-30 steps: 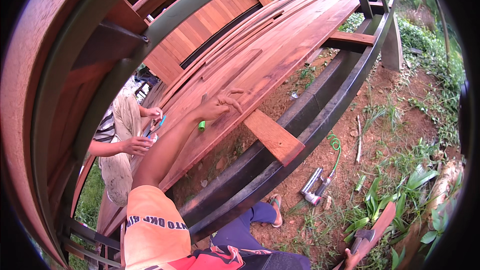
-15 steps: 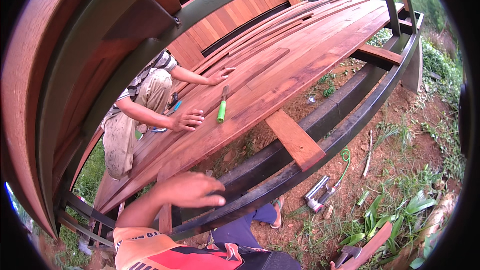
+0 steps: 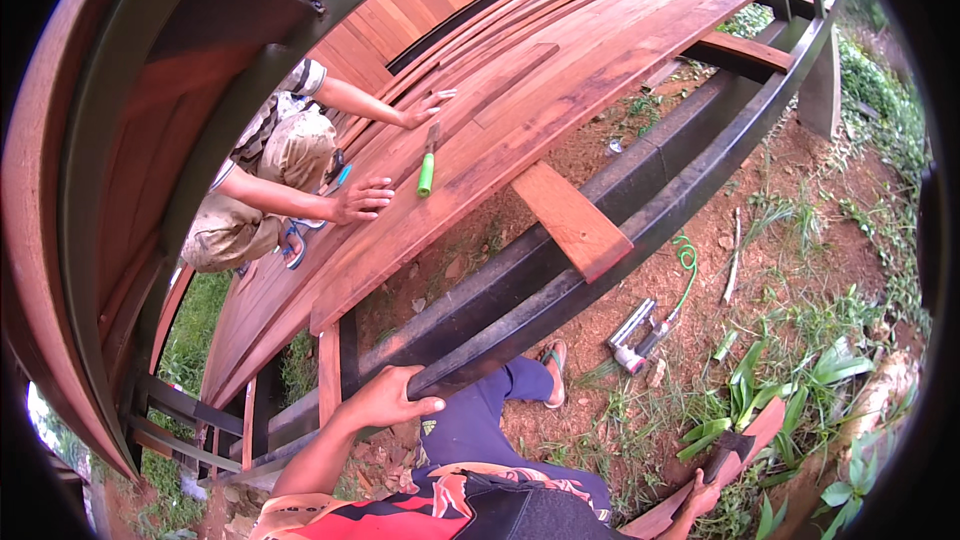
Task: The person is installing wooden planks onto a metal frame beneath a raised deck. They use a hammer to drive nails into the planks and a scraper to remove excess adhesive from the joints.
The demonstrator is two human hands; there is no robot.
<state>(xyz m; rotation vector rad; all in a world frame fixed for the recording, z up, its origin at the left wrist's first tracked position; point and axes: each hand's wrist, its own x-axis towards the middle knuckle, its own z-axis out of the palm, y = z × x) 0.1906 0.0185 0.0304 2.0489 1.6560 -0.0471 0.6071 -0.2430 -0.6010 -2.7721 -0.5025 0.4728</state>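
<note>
My left hand (image 3: 388,398) grips the near black metal beam (image 3: 555,310), fingers over its top and thumb along its near side. At the lower right my right hand (image 3: 703,493) is closed around what looks like a hammer, its dark head (image 3: 730,448) showing against a reddish board (image 3: 650,520). The board runs beside that hand. Beyond the beam, a chisel with a green handle (image 3: 426,176) lies on the reddish plank deck (image 3: 500,155). Another person's two hands rest flat on the deck near the chisel.
The other person crouches on the far left of the deck, partly behind a curved dark frame (image 3: 135,70). A wooden crosspiece (image 3: 570,218) bridges the beams. On the soil lie a nail gun (image 3: 633,340) with a green coiled hose (image 3: 688,258), a stick and plants.
My left hand has come down from the air onto the metal beam. My right hand and the hammer have come further into view. The view has shifted, with the deck higher in it.
</note>
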